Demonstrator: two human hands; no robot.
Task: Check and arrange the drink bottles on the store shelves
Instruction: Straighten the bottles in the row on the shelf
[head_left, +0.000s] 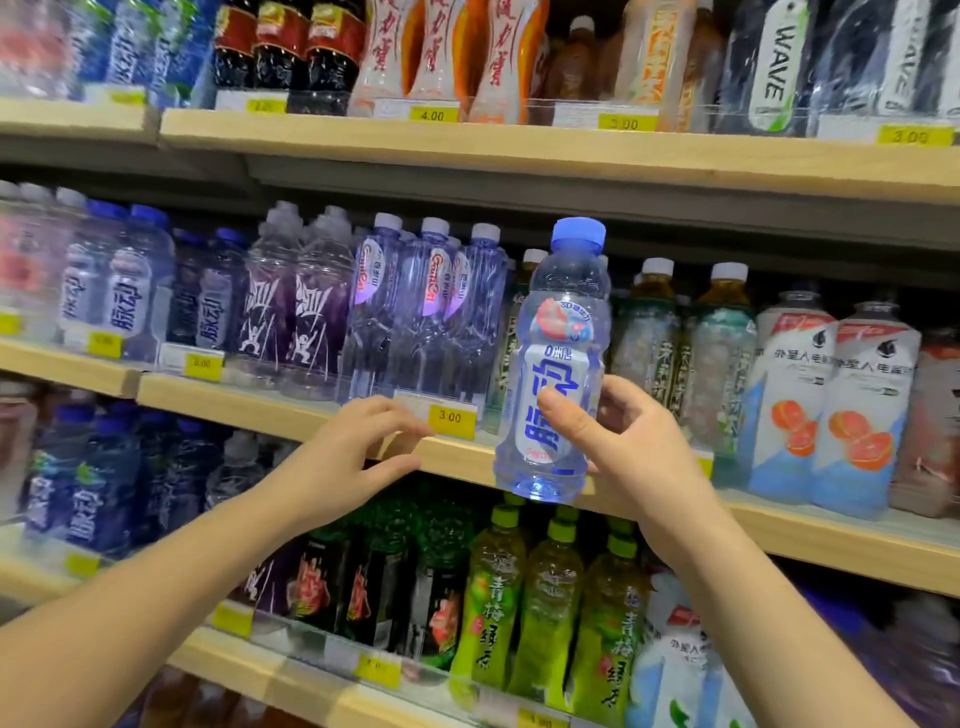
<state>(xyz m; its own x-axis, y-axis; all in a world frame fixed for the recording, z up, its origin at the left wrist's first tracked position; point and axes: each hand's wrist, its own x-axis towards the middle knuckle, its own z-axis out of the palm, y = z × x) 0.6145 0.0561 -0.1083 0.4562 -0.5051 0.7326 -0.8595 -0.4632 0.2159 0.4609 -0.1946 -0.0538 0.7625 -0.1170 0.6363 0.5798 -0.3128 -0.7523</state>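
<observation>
One drink bottle is off the shelving and carried in the air in front of the middle shelf, upright with a slight lean, its base hanging below the level of that shelf's front edge. It is a clear, faintly blue plastic bottle with a waisted body and ribbed shoulder, filled with clear liquid and closed by a blue cap. Its white label bears large blue characters, and a round pink fruit picture sits above it near the shoulder. The right hand grips the bottle at its lower half, with the thumb laid across the label's front and the fingers curled round the far side. The left hand holds nothing; its fingers are loosely spread and slightly bent, reaching toward the shelf edge just beside a yellow price tag marked 3.00. Whether the fingertips touch the edge cannot be told. On the middle shelf behind the hands stand clear water bottles with pale caps. To the right of the held bottle are tea bottles with white caps, then white bottles printed with grapefruit halves. Blue-capped bottles with similar white labels stand at the shelf's left end. Green bottles fill the shelf below.
</observation>
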